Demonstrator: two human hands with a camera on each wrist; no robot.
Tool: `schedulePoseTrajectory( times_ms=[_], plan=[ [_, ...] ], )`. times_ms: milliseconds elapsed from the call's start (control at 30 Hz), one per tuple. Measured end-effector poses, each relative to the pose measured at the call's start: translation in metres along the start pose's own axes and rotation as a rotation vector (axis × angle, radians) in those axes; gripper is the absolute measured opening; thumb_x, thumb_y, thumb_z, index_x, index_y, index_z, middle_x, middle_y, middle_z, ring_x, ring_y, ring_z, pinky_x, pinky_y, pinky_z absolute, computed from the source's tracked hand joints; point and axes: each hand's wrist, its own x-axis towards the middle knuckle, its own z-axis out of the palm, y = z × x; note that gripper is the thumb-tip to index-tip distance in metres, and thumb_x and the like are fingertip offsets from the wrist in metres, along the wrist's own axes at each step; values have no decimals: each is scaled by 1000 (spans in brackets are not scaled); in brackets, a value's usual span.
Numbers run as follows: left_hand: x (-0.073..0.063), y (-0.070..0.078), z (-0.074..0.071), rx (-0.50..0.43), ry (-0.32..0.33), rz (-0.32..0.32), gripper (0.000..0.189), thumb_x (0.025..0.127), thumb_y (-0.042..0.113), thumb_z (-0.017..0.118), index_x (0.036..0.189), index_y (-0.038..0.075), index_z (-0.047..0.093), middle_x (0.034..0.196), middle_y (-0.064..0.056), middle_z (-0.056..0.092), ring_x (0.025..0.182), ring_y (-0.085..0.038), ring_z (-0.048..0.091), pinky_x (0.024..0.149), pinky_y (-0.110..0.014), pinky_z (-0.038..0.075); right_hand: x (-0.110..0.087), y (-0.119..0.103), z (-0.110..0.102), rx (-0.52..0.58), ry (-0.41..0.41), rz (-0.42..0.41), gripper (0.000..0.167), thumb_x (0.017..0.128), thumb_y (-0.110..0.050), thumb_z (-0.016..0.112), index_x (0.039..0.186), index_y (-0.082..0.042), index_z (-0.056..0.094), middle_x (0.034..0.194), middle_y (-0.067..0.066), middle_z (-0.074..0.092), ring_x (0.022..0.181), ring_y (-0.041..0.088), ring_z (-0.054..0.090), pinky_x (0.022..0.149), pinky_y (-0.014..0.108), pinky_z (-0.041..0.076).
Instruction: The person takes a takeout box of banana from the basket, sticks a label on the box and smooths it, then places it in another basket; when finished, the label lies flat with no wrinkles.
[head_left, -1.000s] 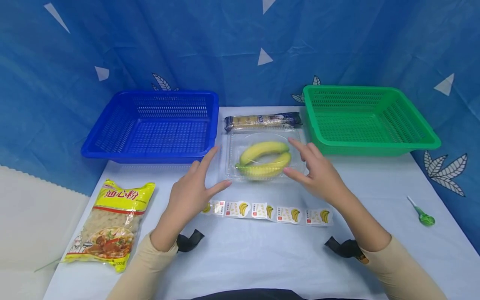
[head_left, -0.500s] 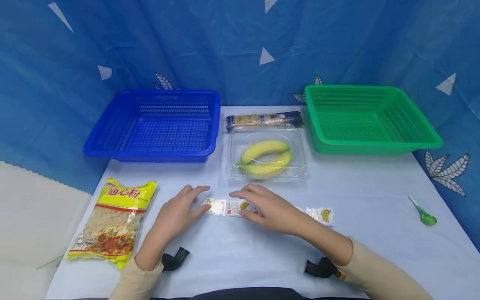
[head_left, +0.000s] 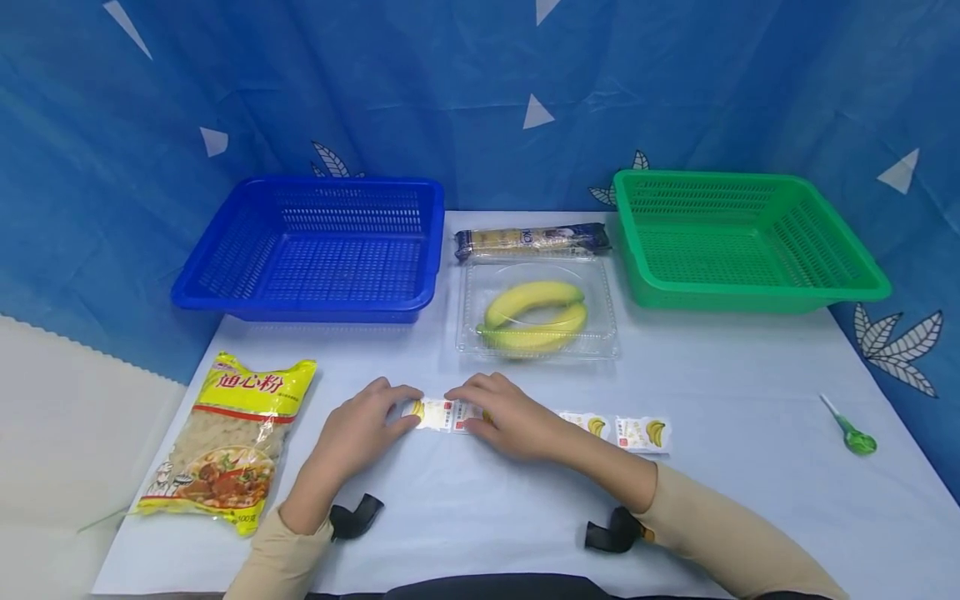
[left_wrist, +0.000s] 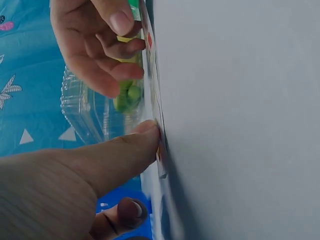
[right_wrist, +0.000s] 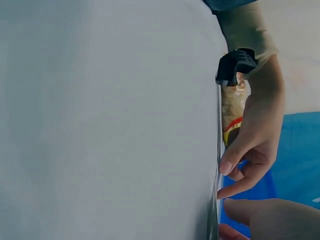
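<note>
A strip of white labels with banana pictures (head_left: pixel 643 433) lies flat on the table in the head view. At its left end is my left hand (head_left: pixel 360 425), thumb and forefinger apart at the strip's edges; in the left wrist view its thumb (left_wrist: pixel 125 152) touches the strip. My right hand (head_left: pixel 513 421) is spread over the strip just to the right, covering several labels, with fingertips right at the second label. Behind the hands, a clear plastic box (head_left: pixel 600 292) contains bananas (head_left: pixel 532 337).
A blue basket (head_left: pixel 330 314) stands back left, a green basket (head_left: pixel 757 296) back right. A long packaged item (head_left: pixel 532 240) lies behind the box. At left lies a yellow pasta bag (head_left: pixel 225 442); at right, a green-wrapped lollipop (head_left: pixel 855 437).
Both hands have come from beside the clear box down to the label strip. The right hand has also moved left, close to the left hand. The box and strip stay in place.
</note>
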Motion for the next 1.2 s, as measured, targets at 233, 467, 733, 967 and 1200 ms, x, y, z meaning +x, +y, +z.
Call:
schedulePoseTrajectory(
  times_ms=[233, 467, 733, 967, 1200],
  plan=[
    [-2, 2, 1, -9, 6, 8, 43, 81, 38, 82, 119, 21, 72, 84, 2, 55, 66, -14, 44, 55, -28, 35, 4, 5, 10, 19, 57, 6, 40, 95, -32, 68, 132, -17, 62, 115, -6, 60, 100, 10, 48, 86, 28, 43],
    [-1, 4, 1, -12, 9, 7, 41, 79, 36, 83, 116, 21, 73, 90, 2, 59, 69, -13, 47, 58, -27, 39, 8, 9, 18, -12, 134, -14, 36, 92, -34, 71, 123, -16, 68, 105, -6, 60, 93, 10, 47, 83, 28, 42],
    [-1, 3, 2, -32, 8, 11, 38, 80, 35, 83, 114, 22, 73, 90, 3, 60, 70, -12, 47, 59, -27, 40, 11, 10, 24, 13, 170, 10, 31, 89, -32, 75, 115, -17, 69, 101, -5, 59, 95, 12, 50, 87, 31, 44],
    [1, 2, 3, -36, -11, 14, 40, 82, 34, 82, 119, 24, 71, 85, 3, 55, 68, -13, 44, 56, -28, 35, 12, 13, 27, 70, 181, 11, 28, 87, -28, 77, 112, -19, 69, 102, -6, 58, 96, 11, 51, 89, 31, 44],
    [1, 2, 4, -54, 10, 35, 39, 81, 32, 83, 115, 24, 69, 83, 4, 52, 72, -12, 46, 58, -28, 37, 11, 15, 28, 106, 188, 25, 28, 87, -26, 77, 113, -20, 69, 101, -6, 56, 98, 11, 50, 89, 31, 43]
  ],
)
